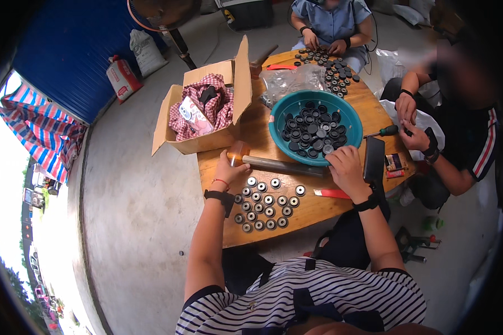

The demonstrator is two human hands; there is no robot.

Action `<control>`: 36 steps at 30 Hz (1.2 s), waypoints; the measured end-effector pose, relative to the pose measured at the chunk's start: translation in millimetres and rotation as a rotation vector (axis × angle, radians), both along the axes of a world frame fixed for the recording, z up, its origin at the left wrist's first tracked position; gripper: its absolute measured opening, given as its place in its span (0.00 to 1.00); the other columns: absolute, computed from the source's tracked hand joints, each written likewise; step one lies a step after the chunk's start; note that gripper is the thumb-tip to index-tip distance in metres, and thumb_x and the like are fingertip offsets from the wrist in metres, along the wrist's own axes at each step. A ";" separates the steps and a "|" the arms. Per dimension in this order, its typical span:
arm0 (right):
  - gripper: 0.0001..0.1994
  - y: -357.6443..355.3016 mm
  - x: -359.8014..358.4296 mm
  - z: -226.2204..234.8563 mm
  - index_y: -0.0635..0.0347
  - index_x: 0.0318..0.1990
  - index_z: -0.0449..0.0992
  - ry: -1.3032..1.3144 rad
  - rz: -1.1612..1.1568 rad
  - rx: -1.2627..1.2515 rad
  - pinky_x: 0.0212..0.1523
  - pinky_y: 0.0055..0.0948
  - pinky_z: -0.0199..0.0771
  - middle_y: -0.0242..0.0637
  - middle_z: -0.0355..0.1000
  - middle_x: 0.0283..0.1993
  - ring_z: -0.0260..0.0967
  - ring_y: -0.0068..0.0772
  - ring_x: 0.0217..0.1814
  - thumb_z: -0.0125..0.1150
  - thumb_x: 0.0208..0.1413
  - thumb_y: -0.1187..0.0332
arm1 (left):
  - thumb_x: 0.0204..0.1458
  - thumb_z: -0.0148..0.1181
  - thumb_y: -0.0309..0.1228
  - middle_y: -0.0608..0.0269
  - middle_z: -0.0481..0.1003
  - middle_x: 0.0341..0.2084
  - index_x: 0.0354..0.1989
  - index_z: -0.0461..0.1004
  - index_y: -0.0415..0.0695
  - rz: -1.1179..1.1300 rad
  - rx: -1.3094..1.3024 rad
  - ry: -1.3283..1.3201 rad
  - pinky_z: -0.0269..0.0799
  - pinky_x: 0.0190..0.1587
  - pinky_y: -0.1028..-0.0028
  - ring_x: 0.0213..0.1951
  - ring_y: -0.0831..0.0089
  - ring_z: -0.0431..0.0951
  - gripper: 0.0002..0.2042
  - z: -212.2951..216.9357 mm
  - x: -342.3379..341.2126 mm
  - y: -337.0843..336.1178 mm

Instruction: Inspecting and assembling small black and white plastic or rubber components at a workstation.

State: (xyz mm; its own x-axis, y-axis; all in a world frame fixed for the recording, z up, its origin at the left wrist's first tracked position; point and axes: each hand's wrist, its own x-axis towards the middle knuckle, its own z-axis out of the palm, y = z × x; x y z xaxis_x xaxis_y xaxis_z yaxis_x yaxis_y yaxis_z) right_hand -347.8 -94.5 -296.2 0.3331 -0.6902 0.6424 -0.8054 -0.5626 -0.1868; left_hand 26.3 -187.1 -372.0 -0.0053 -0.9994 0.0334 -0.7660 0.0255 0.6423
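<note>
My left hand (pixel 229 170) is closed around a mallet at the end of its handle by the amber head (pixel 238 151). The mallet's dark handle (pixel 285 166) points right across the wooden table (pixel 313 209), along the basin's near side. My right hand (pixel 346 167) is at the near right rim of a teal basin (pixel 276 131). Its fingers are bent together at the rim; what they pinch, if anything, is hidden. Many round black caps (pixel 304 135) fill the basin's bottom. Between my forearms, small round parts with metal centres (pixel 269 200) stand in loose rows.
An open cardboard box (pixel 207 142) with checked cloth and a phone stands left of the basin. A clear plastic bag (pixel 296 81) and more round parts (pixel 335 72) lie beyond. A red-handled tool (pixel 332 193) and a screwdriver (pixel 388 130) lie right. Two people work at the table.
</note>
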 end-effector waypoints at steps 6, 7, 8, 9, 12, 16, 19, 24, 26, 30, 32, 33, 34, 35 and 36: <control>0.17 -3.3 7.6 4.6 0.61 0.47 0.73 -0.024 -0.077 0.123 0.62 0.47 0.57 0.42 0.68 0.48 0.63 0.46 0.55 0.60 0.45 0.77 | 0.42 0.73 0.40 0.55 0.75 0.41 0.56 0.62 0.30 0.042 0.039 0.339 0.74 0.40 0.75 0.39 0.73 0.77 0.37 9.3 36.4 2.5; 0.19 7.2 10.7 15.2 0.62 0.51 0.71 -0.111 -0.007 0.221 0.64 0.47 0.55 0.45 0.66 0.53 0.60 0.49 0.60 0.60 0.48 0.75 | 0.45 0.70 0.38 0.62 0.75 0.34 0.54 0.65 0.30 0.029 0.095 0.339 0.72 0.32 0.78 0.32 0.79 0.74 0.32 29.6 22.6 4.6; 0.20 13.2 14.2 15.7 0.62 0.51 0.72 -0.104 0.043 0.191 0.64 0.43 0.56 0.44 0.66 0.53 0.59 0.48 0.61 0.62 0.48 0.71 | 0.45 0.70 0.38 0.62 0.75 0.34 0.54 0.65 0.30 0.036 0.101 0.344 0.72 0.32 0.78 0.32 0.79 0.74 0.32 53.3 13.0 9.5; 0.22 23.0 29.2 37.2 0.62 0.53 0.70 -0.152 0.110 0.207 0.65 0.45 0.54 0.44 0.66 0.54 0.59 0.47 0.61 0.62 0.49 0.69 | 0.46 0.70 0.38 0.63 0.74 0.31 0.53 0.65 0.30 0.050 0.065 0.389 0.70 0.31 0.79 0.30 0.80 0.73 0.31 74.3 7.9 19.9; 0.26 59.1 76.4 73.7 0.62 0.57 0.67 -0.028 0.081 0.227 0.66 0.50 0.51 0.44 0.66 0.55 0.60 0.44 0.62 0.63 0.50 0.66 | 0.47 0.68 0.38 0.62 0.74 0.30 0.52 0.66 0.29 0.114 0.000 0.393 0.70 0.32 0.78 0.30 0.80 0.73 0.30 104.8 11.0 75.9; 0.29 81.5 102.7 57.2 0.61 0.62 0.62 0.347 -0.216 0.198 0.67 0.58 0.45 0.44 0.67 0.51 0.64 0.41 0.56 0.60 0.51 0.67 | 0.47 0.68 0.38 0.54 0.76 0.37 0.54 0.64 0.29 0.216 -0.157 0.318 0.72 0.41 0.75 0.38 0.72 0.76 0.32 119.1 2.1 143.4; 0.27 102.4 122.4 36.5 0.61 0.61 0.64 0.368 0.007 0.329 0.58 0.47 0.59 0.41 0.68 0.46 0.66 0.39 0.48 0.55 0.50 0.72 | 0.47 0.68 0.40 0.49 0.74 0.44 0.57 0.62 0.29 0.221 -0.162 0.229 0.71 0.47 0.72 0.45 0.69 0.75 0.34 82.4 -10.7 195.5; 0.25 135.7 109.6 -1.9 0.63 0.59 0.65 -0.041 0.174 0.381 0.33 0.34 0.70 0.39 0.68 0.34 0.69 0.35 0.31 0.60 0.52 0.73 | 0.54 0.60 0.33 0.48 0.72 0.42 0.54 0.66 0.34 0.262 -0.178 0.991 0.69 0.50 0.65 0.44 0.57 0.74 0.22 58.3 -20.3 250.8; 0.21 164.0 103.5 -25.0 0.64 0.56 0.66 -0.298 0.184 0.548 0.29 0.31 0.68 0.37 0.67 0.30 0.67 0.29 0.27 0.59 0.55 0.72 | 0.52 0.62 0.33 0.53 0.73 0.38 0.46 0.72 0.37 0.211 -0.374 0.264 0.68 0.44 0.64 0.39 0.58 0.74 0.16 22.0 -19.8 255.4; 0.10 184.3 109.5 -37.9 0.64 0.44 0.68 -1.069 0.191 1.204 0.22 0.19 0.63 0.32 0.66 0.24 0.62 0.16 0.20 0.56 0.61 0.67 | 0.45 0.65 0.33 0.62 0.75 0.34 0.38 0.75 0.45 0.257 -0.421 -0.077 0.62 0.48 0.63 0.41 0.62 0.72 0.12 -6.7 -27.6 245.1; 0.11 178.8 112.4 -32.4 0.62 0.38 0.66 -1.030 0.150 1.236 0.20 0.15 0.59 0.31 0.67 0.25 0.60 0.13 0.18 0.59 0.60 0.64 | 0.43 0.66 0.34 0.65 0.75 0.35 0.37 0.76 0.48 0.298 -0.394 -0.071 0.59 0.50 0.64 0.42 0.64 0.72 0.12 -12.9 -21.8 244.0; 0.13 173.9 111.1 -31.4 0.63 0.39 0.67 -0.906 0.172 1.259 0.20 0.16 0.59 0.30 0.67 0.25 0.60 0.13 0.18 0.59 0.59 0.63 | 0.43 0.66 0.33 0.65 0.75 0.35 0.37 0.76 0.48 0.296 -0.424 -0.105 0.59 0.50 0.64 0.41 0.64 0.72 0.12 -12.0 -15.4 242.5; 0.14 169.8 110.9 -31.0 0.63 0.40 0.67 -0.785 0.188 1.275 0.20 0.16 0.60 0.30 0.67 0.25 0.60 0.13 0.19 0.60 0.59 0.61 | 0.43 0.65 0.33 0.65 0.76 0.35 0.37 0.76 0.48 0.288 -0.455 -0.137 0.59 0.50 0.64 0.41 0.64 0.72 0.12 -10.9 -8.1 243.1; 0.16 165.7 111.3 -30.6 0.65 0.43 0.68 -0.647 0.194 1.260 0.20 0.17 0.60 0.28 0.67 0.24 0.60 0.13 0.18 0.60 0.59 0.60 | 0.43 0.65 0.31 0.65 0.76 0.36 0.38 0.75 0.47 0.301 -0.428 -0.133 0.59 0.52 0.63 0.42 0.64 0.72 0.12 -8.2 -0.4 246.3; 0.16 161.2 118.0 -28.1 0.65 0.43 0.68 -0.637 0.201 1.267 0.20 0.17 0.60 0.28 0.67 0.24 0.60 0.13 0.18 0.60 0.59 0.60 | 0.43 0.65 0.31 0.65 0.76 0.36 0.38 0.75 0.47 0.313 -0.424 -0.133 0.59 0.52 0.63 0.42 0.64 0.72 0.12 -10.0 9.6 249.2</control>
